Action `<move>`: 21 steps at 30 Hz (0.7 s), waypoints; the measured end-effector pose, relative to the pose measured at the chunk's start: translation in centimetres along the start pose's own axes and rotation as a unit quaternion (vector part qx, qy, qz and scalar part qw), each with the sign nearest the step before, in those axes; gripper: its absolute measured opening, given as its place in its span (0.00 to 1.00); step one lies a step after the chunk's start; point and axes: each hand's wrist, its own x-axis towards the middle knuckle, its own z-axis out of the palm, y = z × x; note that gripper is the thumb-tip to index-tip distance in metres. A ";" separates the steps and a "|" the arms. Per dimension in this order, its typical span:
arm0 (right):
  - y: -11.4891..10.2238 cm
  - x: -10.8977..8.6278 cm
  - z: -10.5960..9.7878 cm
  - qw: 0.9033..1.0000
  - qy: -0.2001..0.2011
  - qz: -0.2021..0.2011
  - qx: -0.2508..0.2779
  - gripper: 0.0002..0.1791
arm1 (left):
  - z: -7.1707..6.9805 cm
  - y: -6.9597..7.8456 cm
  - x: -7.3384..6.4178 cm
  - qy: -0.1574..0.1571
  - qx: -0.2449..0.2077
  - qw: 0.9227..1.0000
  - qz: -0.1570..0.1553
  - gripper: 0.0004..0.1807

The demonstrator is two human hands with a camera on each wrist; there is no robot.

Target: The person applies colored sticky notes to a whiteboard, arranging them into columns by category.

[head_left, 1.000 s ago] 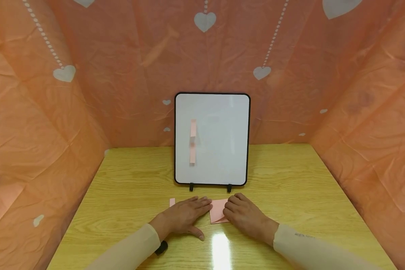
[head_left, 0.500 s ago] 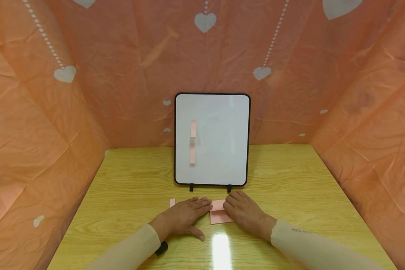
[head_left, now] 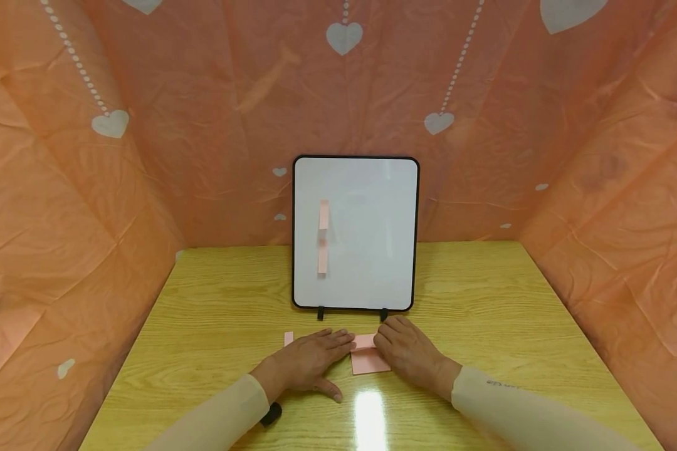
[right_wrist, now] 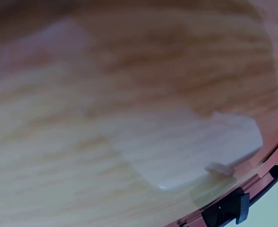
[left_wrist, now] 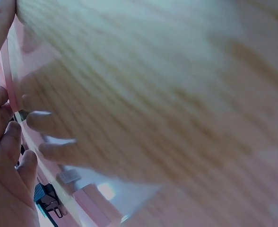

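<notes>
Pink sheet (head_left: 364, 341) higher, right side hidden

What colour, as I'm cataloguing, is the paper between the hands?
The paper is pink, clearest in the head view.

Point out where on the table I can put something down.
Two bare patches on the table: one right of the whiteboard, out to the orange cloth; another left of it, also bordered by cloth. It's crowded in front, around the left grip, right grip, pink paper and pink strip.
</notes>
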 end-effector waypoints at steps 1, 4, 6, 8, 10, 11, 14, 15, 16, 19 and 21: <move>0.0 0.0 0.0 1.000 -0.001 0.000 0.001 0.26 | 0.0 0.0 0.0 -0.002 -0.001 1.000 0.000 0.58; 0.0 0.0 0.0 1.000 0.001 0.000 0.001 0.25 | -0.1 0.0 0.1 -0.006 -0.006 1.000 0.000 0.58; -0.1 -0.1 0.0 1.000 0.004 -0.001 0.000 0.25 | -0.3 0.0 0.2 -0.010 -0.010 1.000 0.000 0.58; -0.1 -0.1 0.0 1.000 0.006 -0.003 0.000 0.25 | -0.3 -0.1 0.2 -0.012 -0.012 1.000 0.001 0.57; -0.1 -0.1 -0.1 1.000 0.005 -0.002 0.000 0.25 | -0.4 0.0 0.3 -0.014 -0.014 1.000 0.001 0.57; -0.2 -0.2 -0.1 1.000 0.003 -0.001 0.000 0.25 | -0.4 0.0 0.2 -0.013 -0.013 1.000 0.000 0.57; -0.2 -0.2 -0.2 1.000 -0.004 0.002 0.005 0.25 | -0.4 0.0 0.2 -0.010 -0.012 1.000 -0.003 0.58; -0.2 -0.2 -0.2 1.000 -0.006 0.003 0.006 0.25 | -0.4 0.0 0.1 -0.007 -0.010 1.000 -0.003 0.58; -0.2 -0.1 -0.2 1.000 -0.005 0.004 0.008 0.25 | -0.4 0.0 0.1 -0.005 -0.011 1.000 -0.004 0.59; -0.2 -0.1 -0.1 1.000 -0.001 0.005 0.019 0.24 | -0.3 -0.1 0.0 0.003 -0.022 1.000 -0.006 0.61; -0.3 -0.1 -0.1 1.000 0.003 0.006 0.027 0.19 | -0.3 -0.1 -0.3 0.011 -0.037 0.999 -0.014 0.62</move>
